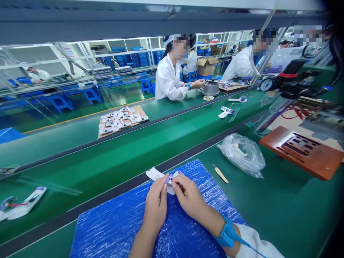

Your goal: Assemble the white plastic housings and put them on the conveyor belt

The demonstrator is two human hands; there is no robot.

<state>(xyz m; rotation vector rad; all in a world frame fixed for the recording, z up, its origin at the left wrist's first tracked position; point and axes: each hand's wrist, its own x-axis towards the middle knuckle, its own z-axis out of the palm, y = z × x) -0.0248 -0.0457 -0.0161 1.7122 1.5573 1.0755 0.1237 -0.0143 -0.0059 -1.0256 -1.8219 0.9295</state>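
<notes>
Over the blue film-wrapped board, my left hand and my right hand meet at the fingertips. Both are closed on a small white and purple plastic part, pinched between thumbs and fingers. A white flap sticks out beyond my left fingers. My fingers cover most of the part, so its exact kind is hidden. Round my right wrist is a blue wrist strap with a cord. A small tool with a yellow handle lies right of the board.
A green conveyor belt runs past the board, carrying white parts such as one at the left. Beyond it lies a cardboard sheet of white parts. A clear plastic bag and an orange fixture plate stand right. A co-worker sits opposite.
</notes>
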